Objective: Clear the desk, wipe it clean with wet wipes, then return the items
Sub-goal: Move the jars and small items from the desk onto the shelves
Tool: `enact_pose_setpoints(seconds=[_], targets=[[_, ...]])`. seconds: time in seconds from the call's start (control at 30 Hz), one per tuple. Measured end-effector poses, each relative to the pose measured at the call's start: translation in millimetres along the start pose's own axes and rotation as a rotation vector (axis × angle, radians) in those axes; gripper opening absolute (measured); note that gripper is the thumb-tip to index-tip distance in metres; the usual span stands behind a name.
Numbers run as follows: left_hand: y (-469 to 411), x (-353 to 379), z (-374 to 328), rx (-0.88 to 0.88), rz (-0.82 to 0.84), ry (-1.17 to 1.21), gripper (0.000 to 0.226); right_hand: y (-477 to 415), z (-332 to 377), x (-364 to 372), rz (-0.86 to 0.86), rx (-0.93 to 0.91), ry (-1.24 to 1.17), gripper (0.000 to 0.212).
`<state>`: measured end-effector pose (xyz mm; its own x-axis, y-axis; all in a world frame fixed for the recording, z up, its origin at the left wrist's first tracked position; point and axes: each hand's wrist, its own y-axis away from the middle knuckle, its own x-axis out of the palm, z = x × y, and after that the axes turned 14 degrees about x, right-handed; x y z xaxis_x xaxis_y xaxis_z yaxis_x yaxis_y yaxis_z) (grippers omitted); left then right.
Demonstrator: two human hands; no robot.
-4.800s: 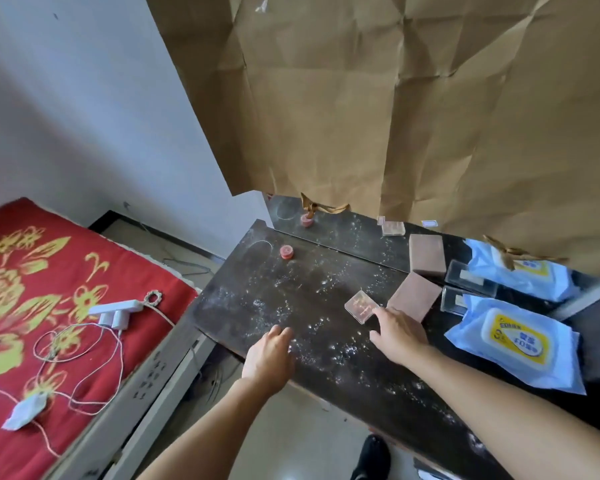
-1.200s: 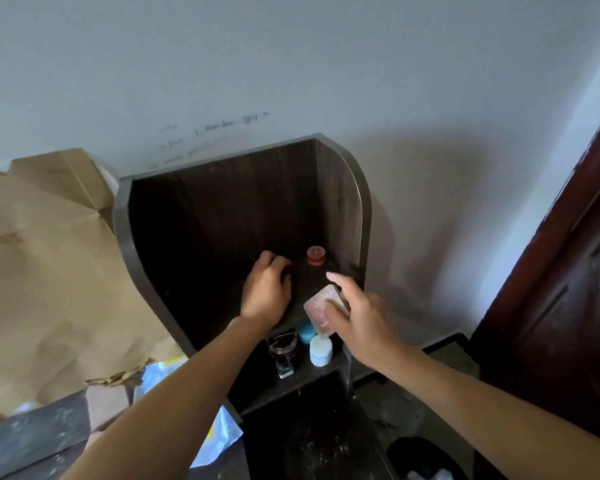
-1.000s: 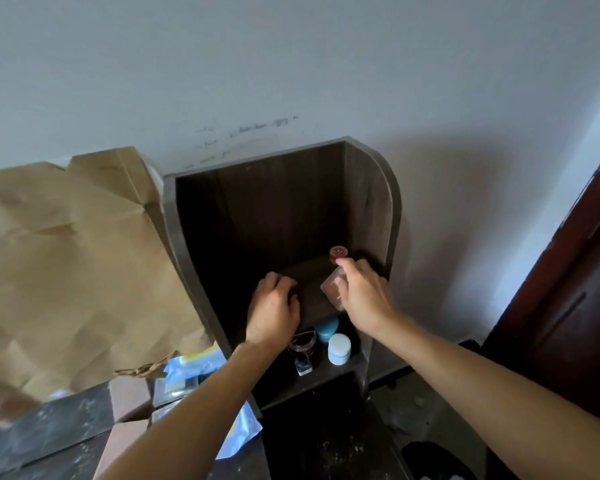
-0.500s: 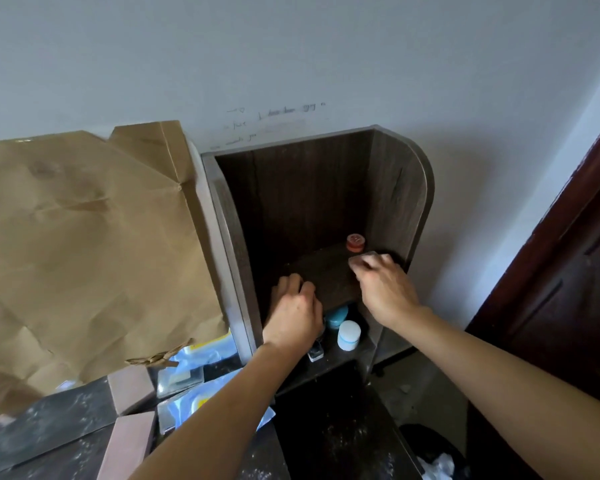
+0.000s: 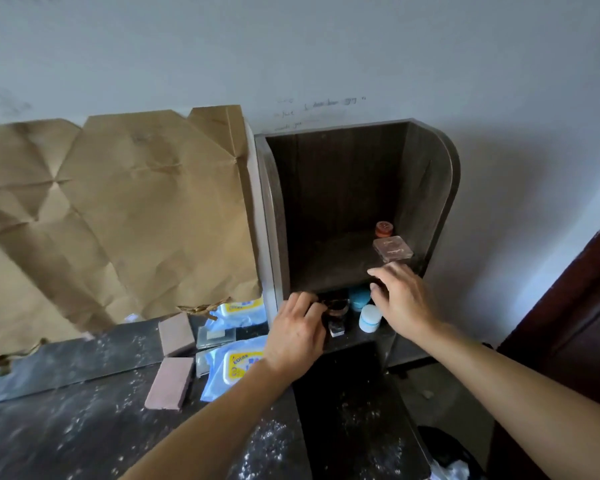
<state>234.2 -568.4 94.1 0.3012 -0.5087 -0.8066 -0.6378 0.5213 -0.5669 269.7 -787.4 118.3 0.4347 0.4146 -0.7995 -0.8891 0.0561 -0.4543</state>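
A dark wooden shelf unit stands at the right end of the dusty dark desk. On its upper shelf, at the right, lie a clear square compact and, behind it, a small red jar. My right hand hovers just below and in front of the compact, fingers spread, holding nothing. My left hand rests with curled fingers at the front edge of the lower shelf, empty. A blue-lidded wet wipes pack lies on the desk beside my left wrist.
The lower shelf holds a teal item, a white jar and a small dark bottle. A pink block and a clear box lie on the desk by a mirror. Crumpled brown paper covers the mirror. A dark door stands right.
I carried the clear compact from the desk to the upper shelf and set it down by the red jar. My right hand has let go and drawn back; my left hand dropped lower.
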Motion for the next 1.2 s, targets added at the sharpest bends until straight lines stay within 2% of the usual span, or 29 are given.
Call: enact_pose_setpoints(seconds=[0.1, 0.27, 0.4, 0.5, 0.67, 0.87, 1.03, 1.2], targets=[[53.5, -5.7, -5.4, -0.110, 0.015, -0.030, 0.019, 31.7, 9.4, 10.3, 0.070, -0.069, -0.093, 0.021], [145.8, -18.9, -9.6, -0.369, 0.172, -0.124, 0.015, 86.5, 32.4, 58.6, 0.303, -0.080, -0.167, 0.021], [206.9, -41.7, -10.0, -0.559, 0.228, -0.165, 0.011, 124.7, 65.8, 88.0, 0.505, -0.121, -0.157, 0.017], [233.1, -56.6, -1.0, -0.712, 0.253, -0.186, 0.005, 133.6, 89.9, 104.3, 0.590, -0.175, -0.120, 0.019], [258.8, -67.3, 27.2, -0.893, 0.313, -0.188, 0.013, 128.4, 126.8, 135.3, 0.675, -0.236, -0.038, 0.024], [267.5, -57.1, 110.5, -0.961, 0.454, -0.117, 0.032, 99.5, 168.4, 191.5, 0.706, -0.208, 0.091, 0.026], [260.8, -33.3, 185.7, -0.968, 0.538, -0.036, 0.042, 76.4, 196.4, 243.1, 0.727, -0.176, 0.148, 0.015], [258.2, -1.4, 225.3, -0.893, 0.639, -0.004, 0.061, 65.6, 215.4, 295.5, 0.777, -0.218, 0.279, 0.026]])
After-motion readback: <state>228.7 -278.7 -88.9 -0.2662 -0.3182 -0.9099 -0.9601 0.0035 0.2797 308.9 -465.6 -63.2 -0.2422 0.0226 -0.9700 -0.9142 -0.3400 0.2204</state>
